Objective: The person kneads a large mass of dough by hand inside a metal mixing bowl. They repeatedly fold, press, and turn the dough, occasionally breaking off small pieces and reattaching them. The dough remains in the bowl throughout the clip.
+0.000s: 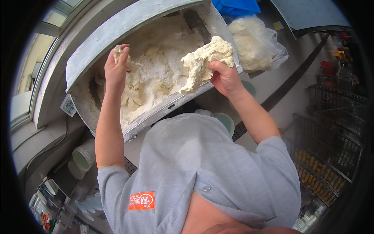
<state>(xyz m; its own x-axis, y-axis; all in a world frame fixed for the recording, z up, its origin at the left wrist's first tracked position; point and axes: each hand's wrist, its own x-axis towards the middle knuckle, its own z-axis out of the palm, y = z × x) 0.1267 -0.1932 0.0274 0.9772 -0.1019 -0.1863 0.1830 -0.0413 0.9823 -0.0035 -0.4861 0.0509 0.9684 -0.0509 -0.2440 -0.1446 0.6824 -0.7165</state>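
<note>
Below both hands lies a metal trough, likely the bowl of a dough mixer, its inside coated with flour and lumps of dough. My right hand grips a large ragged lump of pale dough over the trough's right front rim. Pinched in my left hand is a smaller torn piece of dough, held above the left part of the trough. Under that hand, a folded dough lump rests in the flour. Dark bare strips show on the trough's end walls.
Right of the trough sits a clear plastic bag full of dough, with a blue crate behind it. White buckets stand at lower left, another bucket by my right side. A window borders the left; wire racks line the right.
</note>
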